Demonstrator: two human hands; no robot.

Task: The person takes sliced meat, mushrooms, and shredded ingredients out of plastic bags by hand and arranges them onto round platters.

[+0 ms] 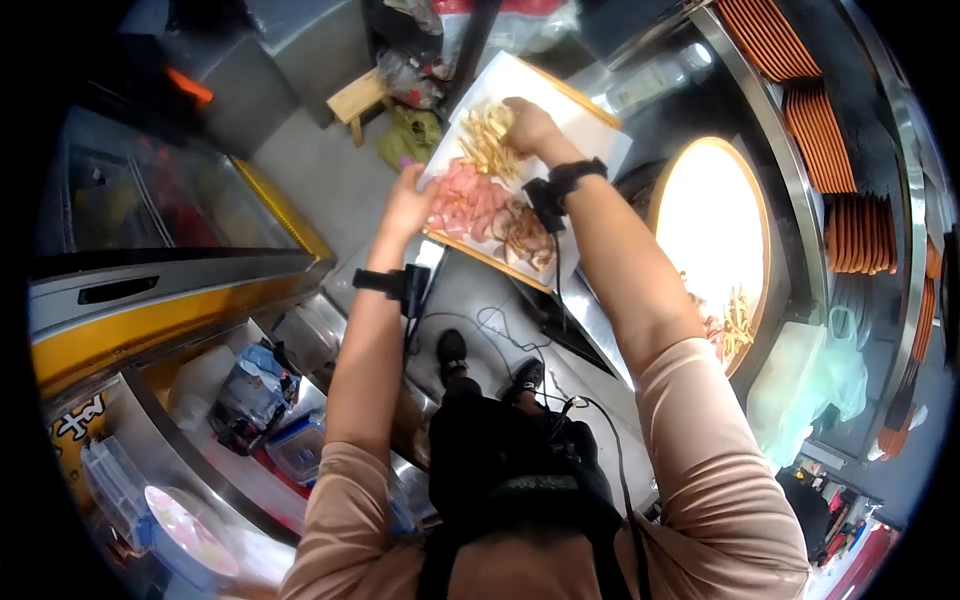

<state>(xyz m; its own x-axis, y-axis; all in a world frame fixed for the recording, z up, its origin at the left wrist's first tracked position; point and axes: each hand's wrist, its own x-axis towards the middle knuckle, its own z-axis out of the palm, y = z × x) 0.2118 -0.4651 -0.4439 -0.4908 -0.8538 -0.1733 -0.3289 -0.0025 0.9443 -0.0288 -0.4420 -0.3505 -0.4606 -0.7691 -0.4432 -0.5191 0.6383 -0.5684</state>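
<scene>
A tray lined with white paper is tilted in front of me, bearing pale fries-like strips, pink meat slices and brownish pieces. My left hand is at the tray's left edge beside the pink slices, its fingers round the edge. On the pale strips lies my right hand, with fingers bent down; whether strips are between them is hidden. Both wrists wear black straps.
Right of the tray is a big round wooden-rimmed board with food scraps. Stacked brown ridged items line a shelf. A yellow-edged glass freezer stands left; a small wooden stool is behind. Cables run by my feet.
</scene>
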